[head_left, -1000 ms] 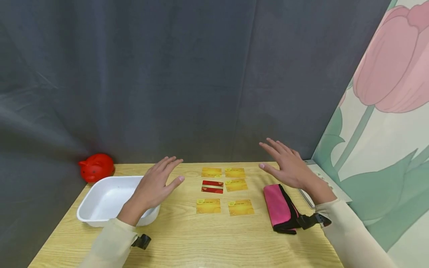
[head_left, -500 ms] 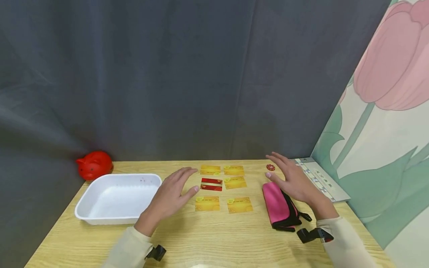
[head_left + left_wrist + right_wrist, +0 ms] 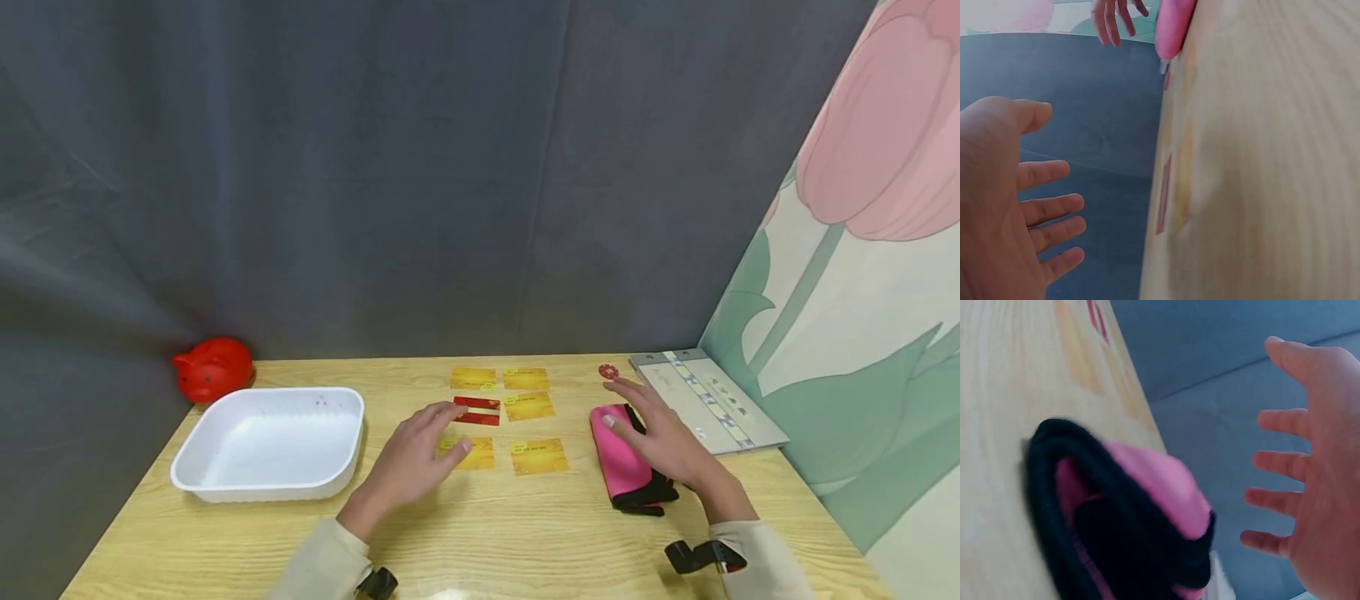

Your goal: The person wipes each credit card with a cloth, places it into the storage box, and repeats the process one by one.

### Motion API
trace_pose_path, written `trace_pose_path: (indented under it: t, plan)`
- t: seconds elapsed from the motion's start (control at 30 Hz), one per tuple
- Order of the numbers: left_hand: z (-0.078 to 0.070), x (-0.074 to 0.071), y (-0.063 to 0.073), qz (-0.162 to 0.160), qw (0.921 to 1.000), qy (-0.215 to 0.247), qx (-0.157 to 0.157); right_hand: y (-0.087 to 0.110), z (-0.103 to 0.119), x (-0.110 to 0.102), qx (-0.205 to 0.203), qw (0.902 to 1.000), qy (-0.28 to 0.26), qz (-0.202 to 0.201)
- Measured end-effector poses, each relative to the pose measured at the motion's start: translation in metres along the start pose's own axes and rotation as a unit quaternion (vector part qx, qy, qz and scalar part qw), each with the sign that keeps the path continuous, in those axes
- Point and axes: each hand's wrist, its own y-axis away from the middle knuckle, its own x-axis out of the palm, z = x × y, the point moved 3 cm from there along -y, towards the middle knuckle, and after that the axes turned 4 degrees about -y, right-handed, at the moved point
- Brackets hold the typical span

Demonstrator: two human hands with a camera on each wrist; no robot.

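My left hand hovers above the table with fingers spread, overlapping the lower-left yellow card and the left end of a red card in the head view. The left wrist view shows its fingers straight and holding nothing. Over the pink-and-black pouch is my right hand, fingers extended and nothing in them. In the right wrist view the pouch lies on the table below that hand, its black-edged opening facing the camera. Several yellow cards lie flat in two columns beside the red one.
A white plastic basin stands at the left, with a red piggy bank behind it. At the back right are a red poker chip and a flat grey-white box or book. A dark curtain hangs behind the table.
Both hands have come down lower over the table. The left moved right from over the basin toward the cards; the right moved nearer the pouch, revealing the poker chip and the flat grey-white item.
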Motion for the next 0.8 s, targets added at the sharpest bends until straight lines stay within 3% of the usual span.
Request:
trace_pose_path:
  t: [0.33,0.63,0.8]
  plan:
    - [0.017,0.019,-0.005,0.011,0.9988,0.033,-0.034,0.013,-0.021,0.013,-0.024,0.9995,0.001,-0.019]
    - [0.031,0.031,-0.005,-0.006,0.9971,0.049,-0.059,0.015,-0.034,0.022,0.02,0.9995,-0.024,0.004]
    - [0.038,0.036,-0.005,-0.008,0.9952,0.06,-0.077,0.015,-0.037,0.027,0.011,0.9994,-0.031,-0.006]
